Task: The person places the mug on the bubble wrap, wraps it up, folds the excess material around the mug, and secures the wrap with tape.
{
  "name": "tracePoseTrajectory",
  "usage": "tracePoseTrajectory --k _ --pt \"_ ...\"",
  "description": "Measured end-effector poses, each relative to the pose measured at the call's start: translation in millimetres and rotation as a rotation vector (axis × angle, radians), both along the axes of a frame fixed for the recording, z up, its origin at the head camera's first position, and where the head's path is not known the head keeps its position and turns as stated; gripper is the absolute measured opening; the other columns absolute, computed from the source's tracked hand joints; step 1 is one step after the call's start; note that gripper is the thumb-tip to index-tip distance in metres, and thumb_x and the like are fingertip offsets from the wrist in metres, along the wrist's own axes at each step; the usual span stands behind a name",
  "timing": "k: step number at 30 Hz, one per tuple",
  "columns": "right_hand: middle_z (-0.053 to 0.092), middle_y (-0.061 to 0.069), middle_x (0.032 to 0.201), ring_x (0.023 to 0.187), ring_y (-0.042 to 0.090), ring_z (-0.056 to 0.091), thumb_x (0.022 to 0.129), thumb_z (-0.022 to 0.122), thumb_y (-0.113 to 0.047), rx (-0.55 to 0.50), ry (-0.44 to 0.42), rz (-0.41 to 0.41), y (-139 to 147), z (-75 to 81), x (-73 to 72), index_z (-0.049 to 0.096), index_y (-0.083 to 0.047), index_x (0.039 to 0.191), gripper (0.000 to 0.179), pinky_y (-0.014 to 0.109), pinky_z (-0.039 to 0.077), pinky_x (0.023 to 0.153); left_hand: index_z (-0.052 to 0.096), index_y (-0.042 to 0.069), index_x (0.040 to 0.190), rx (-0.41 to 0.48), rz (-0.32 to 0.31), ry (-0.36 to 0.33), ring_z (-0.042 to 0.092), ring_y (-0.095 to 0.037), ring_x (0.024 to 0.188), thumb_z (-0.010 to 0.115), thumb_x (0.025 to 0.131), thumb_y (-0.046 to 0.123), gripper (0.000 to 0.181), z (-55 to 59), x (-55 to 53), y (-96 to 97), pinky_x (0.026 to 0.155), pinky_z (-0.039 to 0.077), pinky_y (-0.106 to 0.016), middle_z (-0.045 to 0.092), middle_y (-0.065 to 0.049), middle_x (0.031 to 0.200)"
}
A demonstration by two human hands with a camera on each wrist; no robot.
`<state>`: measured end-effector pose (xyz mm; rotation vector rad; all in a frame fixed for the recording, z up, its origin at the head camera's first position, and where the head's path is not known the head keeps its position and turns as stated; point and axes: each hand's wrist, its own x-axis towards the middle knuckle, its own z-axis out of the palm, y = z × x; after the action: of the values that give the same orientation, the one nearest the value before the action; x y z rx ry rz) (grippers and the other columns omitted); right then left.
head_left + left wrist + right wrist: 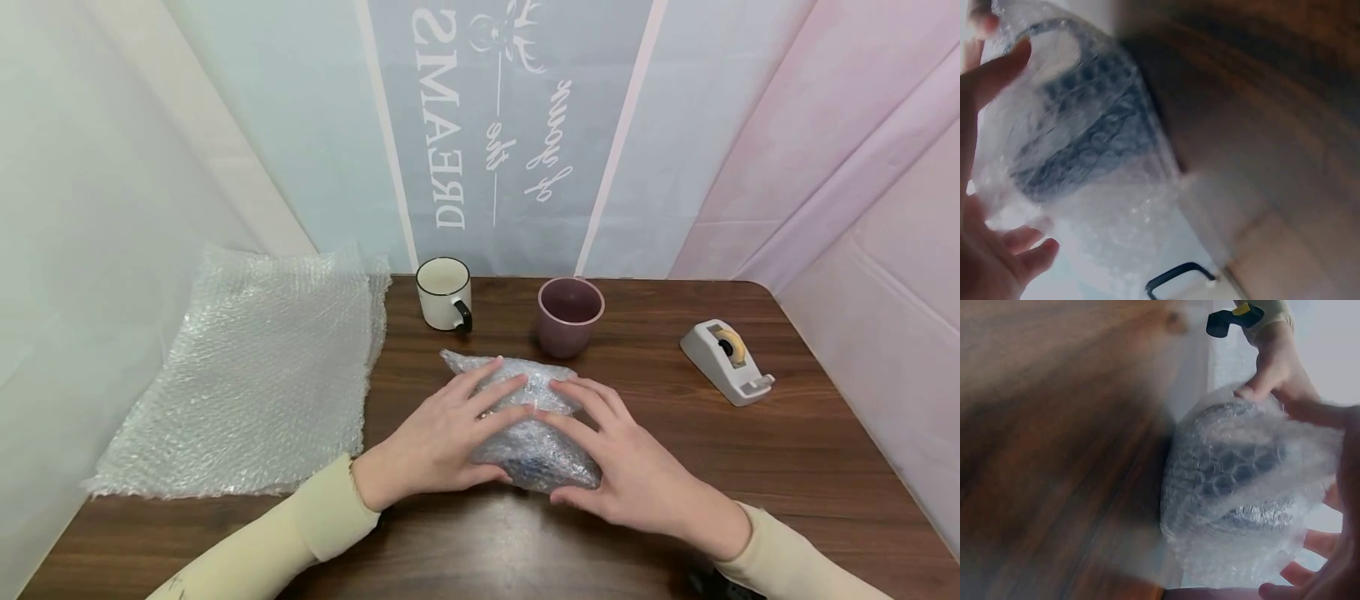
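Note:
A bubble-wrapped bundle point(536, 454) sits on the table in front of the person. Through the clear wrap a dark blue object point(1085, 156) shows, with a loop like a handle at one end. My left hand point(442, 433) rests on the bundle's left side, fingers spread over the top and thumb low at the near side. From the right, my right hand point(633, 454) lies against it in the same way, fingertips meeting the left ones near the top. In the right wrist view the wrap point(1229, 481) is layered and creased around the object.
Flat sheets of bubble wrap point(255, 383) cover the table's left side. Behind the bundle stand a white mug point(437, 308) with black rim and handle, and a purple mug point(562, 337). A tape dispenser point(712, 358) is at the right. Fabric walls enclose the table.

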<state>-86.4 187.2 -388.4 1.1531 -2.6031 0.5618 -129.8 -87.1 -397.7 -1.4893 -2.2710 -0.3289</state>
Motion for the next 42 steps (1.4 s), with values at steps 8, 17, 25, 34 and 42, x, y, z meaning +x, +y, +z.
tracePoseTrajectory --k 8,17,25,34,42 --pt "0.042 0.010 0.147 0.133 0.031 0.038 0.084 0.076 -0.049 0.011 0.057 -0.022 8.1 -1.4 5.5 0.054 -0.024 0.144 0.068 0.048 0.053 0.090 0.058 0.015 0.138 0.071 -0.038 0.039 0.033 -0.039 0.142 0.085 0.076 0.045 0.074 -7.9 2.7 12.5 0.104 0.045 -0.036 0.045 -0.013 0.151" --pt "0.048 0.007 0.139 0.127 0.029 0.040 0.096 0.045 -0.060 0.000 0.096 -0.069 25.4 1.0 16.7 0.058 -0.021 0.139 0.059 0.043 0.050 0.088 0.057 0.015 0.141 0.069 -0.081 0.007 0.030 -0.037 0.145 0.080 0.081 0.049 0.073 -10.8 -0.2 36.5 0.114 0.032 -0.035 0.043 -0.012 0.153" --pt "0.035 0.012 0.153 0.140 0.038 0.030 0.067 0.087 -0.053 -0.085 0.027 -0.208 36.5 -3.3 19.5 0.060 -0.022 0.115 0.063 0.050 0.043 0.094 0.053 0.010 0.144 0.012 -0.205 -0.121 0.019 -0.034 0.149 0.083 0.080 0.043 0.078 -5.3 -11.5 65.3 0.120 0.016 -0.034 0.040 -0.012 0.154" --pt "0.040 0.020 0.145 0.115 0.042 0.047 0.056 0.093 -0.040 -0.094 0.087 -0.370 39.0 -1.4 26.4 0.059 -0.015 0.108 0.067 0.051 0.051 0.072 0.042 0.008 0.146 -0.146 -0.213 -0.222 -0.002 -0.017 0.152 0.081 0.080 0.042 0.084 -0.7 -31.3 99.4 0.117 0.007 -0.018 0.029 -0.005 0.160" --pt "0.040 0.024 0.138 0.106 0.051 0.046 0.054 0.091 -0.042 -0.063 0.072 -0.568 46.6 -0.7 28.0 0.055 -0.013 0.104 0.068 0.057 0.048 0.050 0.038 0.007 0.146 -0.126 -0.187 -0.023 0.002 -0.021 0.152 0.074 0.080 0.054 0.089 -1.3 -42.5 124.6 0.121 0.007 -0.031 0.015 -0.012 0.164"
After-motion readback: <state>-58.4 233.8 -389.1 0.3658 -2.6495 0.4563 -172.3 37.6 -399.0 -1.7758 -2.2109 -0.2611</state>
